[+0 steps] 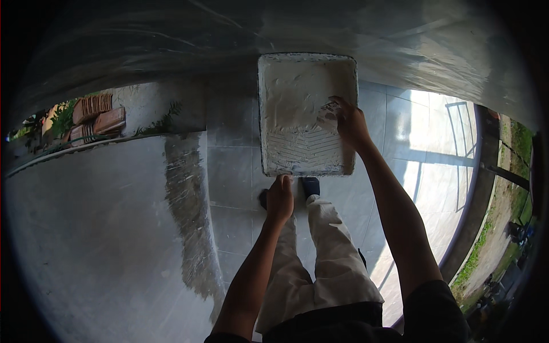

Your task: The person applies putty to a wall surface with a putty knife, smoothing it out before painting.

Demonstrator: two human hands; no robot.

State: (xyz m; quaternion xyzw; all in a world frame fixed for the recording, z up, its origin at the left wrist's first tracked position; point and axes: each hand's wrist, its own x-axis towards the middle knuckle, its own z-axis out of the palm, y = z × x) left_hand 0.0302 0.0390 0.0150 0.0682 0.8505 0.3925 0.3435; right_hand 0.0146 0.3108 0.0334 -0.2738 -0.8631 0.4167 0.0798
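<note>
A rectangular paint tray (309, 146), coated with off-white paint and ribbed in its nearer part, is held out in front of me above the floor. My left hand (280, 197) is closed on the middle of its near edge. Over the right side of the tray is my right hand (349, 122), its fingers bent and a little apart. Pale paint smears its fingertips, which reach down to the paint (303, 94). Whether they touch the paint is hard to see, and I make out no tool in them.
Below are grey floor tiles (231, 177), with my feet under the tray. At left lies a broad pale surface (103, 217) with a dark rough strip (186, 211). Reddish tiles (108, 120) are stacked beyond it. Sunlit floor and a dark edge (477, 194) lie at right.
</note>
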